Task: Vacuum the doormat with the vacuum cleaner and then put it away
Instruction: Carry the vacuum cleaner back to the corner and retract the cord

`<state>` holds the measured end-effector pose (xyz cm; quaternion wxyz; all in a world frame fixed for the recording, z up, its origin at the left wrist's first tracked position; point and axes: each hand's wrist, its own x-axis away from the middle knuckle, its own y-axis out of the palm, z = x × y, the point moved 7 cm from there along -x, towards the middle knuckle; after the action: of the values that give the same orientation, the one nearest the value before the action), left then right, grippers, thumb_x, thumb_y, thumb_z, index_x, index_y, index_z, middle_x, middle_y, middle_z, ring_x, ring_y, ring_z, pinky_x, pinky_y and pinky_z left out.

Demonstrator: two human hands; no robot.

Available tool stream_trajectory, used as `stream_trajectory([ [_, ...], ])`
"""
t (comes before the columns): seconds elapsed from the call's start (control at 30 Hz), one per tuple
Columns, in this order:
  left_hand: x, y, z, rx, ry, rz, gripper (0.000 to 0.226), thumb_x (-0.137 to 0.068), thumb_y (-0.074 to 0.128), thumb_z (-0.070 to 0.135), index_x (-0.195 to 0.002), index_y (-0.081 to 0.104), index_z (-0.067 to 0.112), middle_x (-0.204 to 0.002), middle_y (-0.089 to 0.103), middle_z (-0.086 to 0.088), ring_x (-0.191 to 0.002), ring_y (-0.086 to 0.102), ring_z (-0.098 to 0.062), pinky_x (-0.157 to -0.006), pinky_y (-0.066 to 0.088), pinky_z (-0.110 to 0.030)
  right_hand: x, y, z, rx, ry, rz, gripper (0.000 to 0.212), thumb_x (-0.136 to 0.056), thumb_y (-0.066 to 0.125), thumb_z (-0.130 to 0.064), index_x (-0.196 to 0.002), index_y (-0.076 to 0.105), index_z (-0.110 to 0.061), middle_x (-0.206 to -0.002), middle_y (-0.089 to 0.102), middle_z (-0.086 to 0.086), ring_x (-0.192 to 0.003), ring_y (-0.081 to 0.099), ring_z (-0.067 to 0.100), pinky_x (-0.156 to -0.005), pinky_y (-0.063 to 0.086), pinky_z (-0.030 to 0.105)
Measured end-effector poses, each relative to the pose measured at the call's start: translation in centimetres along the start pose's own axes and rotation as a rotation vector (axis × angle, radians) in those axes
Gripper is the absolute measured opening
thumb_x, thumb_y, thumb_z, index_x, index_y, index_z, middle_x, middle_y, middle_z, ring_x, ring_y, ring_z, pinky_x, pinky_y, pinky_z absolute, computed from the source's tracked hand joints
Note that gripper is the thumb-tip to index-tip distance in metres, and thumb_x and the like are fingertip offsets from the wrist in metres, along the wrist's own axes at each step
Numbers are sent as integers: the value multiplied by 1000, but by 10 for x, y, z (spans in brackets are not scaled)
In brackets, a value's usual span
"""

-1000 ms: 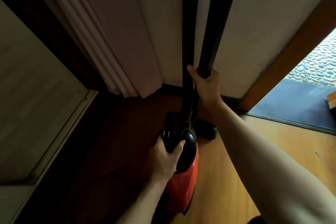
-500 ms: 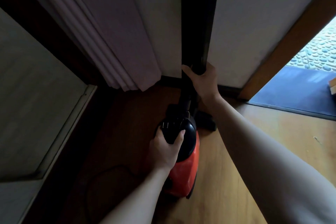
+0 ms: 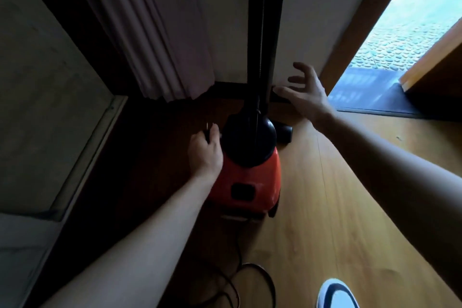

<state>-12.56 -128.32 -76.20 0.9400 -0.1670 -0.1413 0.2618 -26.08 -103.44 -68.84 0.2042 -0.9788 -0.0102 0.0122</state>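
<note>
Head view: right hand (image 3: 303, 94) splayed, left hand (image 3: 206, 152) curled.

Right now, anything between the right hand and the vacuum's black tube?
Nothing visible. The right hand hovers open just right of the black tube, apart from it, with only bare wall behind the gap.

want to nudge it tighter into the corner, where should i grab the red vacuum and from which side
I'd take the black wand just above the vacuum's dome: it stands upright, slim enough to wrap. Come from the right, where the open right hand hovers; the left hand and curtain crowd the other side.
</note>
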Motion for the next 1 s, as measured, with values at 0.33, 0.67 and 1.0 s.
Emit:
stream_trajectory([
  [0.33, 63, -50, -75, -223, 51, -442, 11, -99, 56, 23, -107, 60, 16, -95, 63, -4, -53, 62, -14, -56, 52, -23, 173, 38, 19, 392, -86, -291, 82, -83, 80, -43, -151, 36, -29, -146, 45, 6, -126, 55, 21, -102, 49, 42],
  [0.67, 97, -26, -102, -688, 290, -871, 29, -89, 66, 38, -116, 63, 27, -115, 69, 3, -107, 64, -14, -94, 51, -33, 266, 83, 78, 464, 48, -385, 65, -76, 61, -74, -121, 46, -30, -110, 64, -4, -91, 65, 14, -77, 60, 45],
  [1.0, 113, -21, -111, -880, 472, -1060, 54, -95, 56, 49, -145, 43, 33, -138, 50, 9, -127, 49, -10, -107, 44, -35, 292, 116, 136, 258, 287, -202, 43, -87, 62, -67, -101, 73, -28, -94, 71, -15, -86, 67, 5, -75, 58, 31],
])
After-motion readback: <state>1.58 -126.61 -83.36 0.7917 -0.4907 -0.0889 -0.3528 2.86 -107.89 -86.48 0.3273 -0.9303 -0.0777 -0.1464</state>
